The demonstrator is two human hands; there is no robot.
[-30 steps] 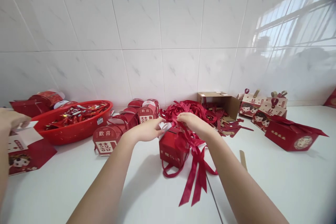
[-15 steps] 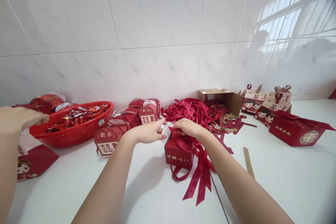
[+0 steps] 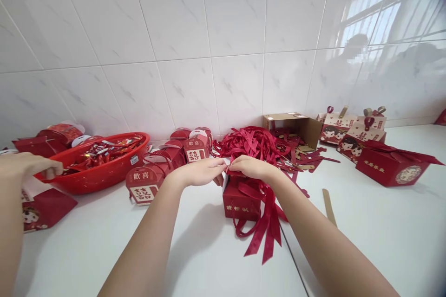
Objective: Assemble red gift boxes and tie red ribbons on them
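A small red gift box (image 3: 242, 205) with gold lettering stands on the white table, a dark red ribbon (image 3: 265, 222) looped round it and trailing toward me. My left hand (image 3: 204, 171) is closed at the left top edge of the box, its fingers pinching a white-sided flap there. On the top, beside it, my right hand (image 3: 249, 167) pinches the red flap with bent fingers. The two sets of fingertips almost meet, and they hide most of the box's upper edge. Both wrists arch over the box from the front.
Behind the box lie a heap of red ribbons (image 3: 249, 146) and an open cardboard carton (image 3: 308, 131). Finished-looking red boxes (image 3: 144, 185) stand left, patterned ones (image 3: 351, 146) right. Another person's hand (image 3: 38, 167) is at the red basin (image 3: 90, 185) of wrapped sweets.
My fingers have closed in at the top of the box, and its white side flap has moved up and inward. The other person's hand has curled down at the basin.
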